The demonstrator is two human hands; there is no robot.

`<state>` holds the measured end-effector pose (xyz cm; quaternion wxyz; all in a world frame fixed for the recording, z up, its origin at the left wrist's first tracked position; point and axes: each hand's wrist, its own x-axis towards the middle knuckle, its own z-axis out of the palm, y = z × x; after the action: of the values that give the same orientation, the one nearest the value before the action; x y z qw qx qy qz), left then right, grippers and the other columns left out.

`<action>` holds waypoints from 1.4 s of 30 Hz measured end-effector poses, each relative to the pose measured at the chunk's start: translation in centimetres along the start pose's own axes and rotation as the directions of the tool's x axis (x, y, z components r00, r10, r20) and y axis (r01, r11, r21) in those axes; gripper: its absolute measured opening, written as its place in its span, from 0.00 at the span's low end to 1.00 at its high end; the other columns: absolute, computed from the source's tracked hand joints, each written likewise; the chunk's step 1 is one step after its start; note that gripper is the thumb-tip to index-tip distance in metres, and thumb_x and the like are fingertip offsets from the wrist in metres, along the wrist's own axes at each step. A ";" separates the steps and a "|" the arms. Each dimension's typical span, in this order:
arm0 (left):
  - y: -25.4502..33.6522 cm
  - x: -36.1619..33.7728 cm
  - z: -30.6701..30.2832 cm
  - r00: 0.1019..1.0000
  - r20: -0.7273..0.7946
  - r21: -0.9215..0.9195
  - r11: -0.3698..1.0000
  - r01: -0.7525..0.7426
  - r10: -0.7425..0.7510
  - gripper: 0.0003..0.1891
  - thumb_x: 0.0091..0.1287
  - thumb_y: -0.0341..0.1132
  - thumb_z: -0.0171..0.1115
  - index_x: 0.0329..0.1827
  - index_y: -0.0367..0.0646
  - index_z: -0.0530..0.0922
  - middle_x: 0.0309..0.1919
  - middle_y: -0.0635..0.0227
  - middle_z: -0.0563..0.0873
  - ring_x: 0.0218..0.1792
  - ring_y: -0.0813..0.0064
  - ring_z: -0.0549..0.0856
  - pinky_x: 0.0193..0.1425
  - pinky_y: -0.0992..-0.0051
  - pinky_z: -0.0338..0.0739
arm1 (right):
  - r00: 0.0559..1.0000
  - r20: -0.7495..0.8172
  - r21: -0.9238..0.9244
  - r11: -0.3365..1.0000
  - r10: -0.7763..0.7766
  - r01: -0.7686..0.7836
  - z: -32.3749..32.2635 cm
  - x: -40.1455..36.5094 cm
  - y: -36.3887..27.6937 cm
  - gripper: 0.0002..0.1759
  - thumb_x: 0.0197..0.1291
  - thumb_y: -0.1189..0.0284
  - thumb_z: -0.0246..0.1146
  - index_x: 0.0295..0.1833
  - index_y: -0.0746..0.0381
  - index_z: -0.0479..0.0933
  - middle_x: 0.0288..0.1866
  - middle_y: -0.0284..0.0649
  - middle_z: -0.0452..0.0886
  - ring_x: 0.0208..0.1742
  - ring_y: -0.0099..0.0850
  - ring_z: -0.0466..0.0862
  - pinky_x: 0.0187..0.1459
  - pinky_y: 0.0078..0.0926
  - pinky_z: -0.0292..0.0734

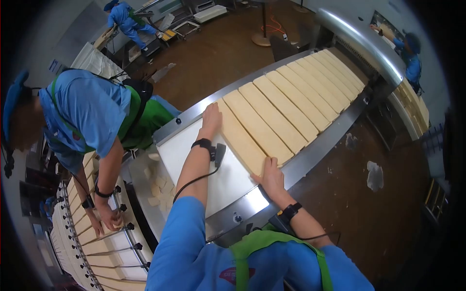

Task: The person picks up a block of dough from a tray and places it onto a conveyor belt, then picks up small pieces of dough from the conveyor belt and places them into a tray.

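Pale yellow, long flat dough strips lie side by side across the conveyor (213,206). My left hand (212,119) grips the far end of the nearest dough strip (240,138). At the strip's near end, my right hand (271,179) has its thumb and fingers curled around the corner. The strip rests flat between both hands, close against the one beside it. White belt surface (187,150) shows to the left of it. The undersides of my fingers are hidden.
A co-worker (92,111) leans over a second line at lower left, hands on more strips (104,259) between metal guide rails. Dough scraps (160,186) lie in a tray between the lines. A metal roller housing (364,43) spans the conveyor's far end. Other people work farther back.
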<state>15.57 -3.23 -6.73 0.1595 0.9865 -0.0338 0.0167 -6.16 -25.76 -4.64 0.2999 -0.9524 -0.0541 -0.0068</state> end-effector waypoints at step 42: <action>-29.8 -79.1 -19.5 0.201 -0.511 -0.208 0.347 0.914 -0.836 0.16 0.57 0.35 0.58 0.45 0.34 0.76 0.32 0.53 0.82 0.34 0.57 0.81 0.41 0.67 0.74 | 0.341 0.369 0.816 0.477 -0.865 0.326 12.3 -27.2 -36.4 0.22 0.57 0.73 0.54 0.58 0.64 0.63 0.44 0.48 0.76 0.33 0.40 0.78 0.37 0.30 0.73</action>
<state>-61.54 36.01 -1.01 0.0727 0.7870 0.5789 0.2005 -37.32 8.27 4.82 0.5085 -0.6008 -0.5446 0.2897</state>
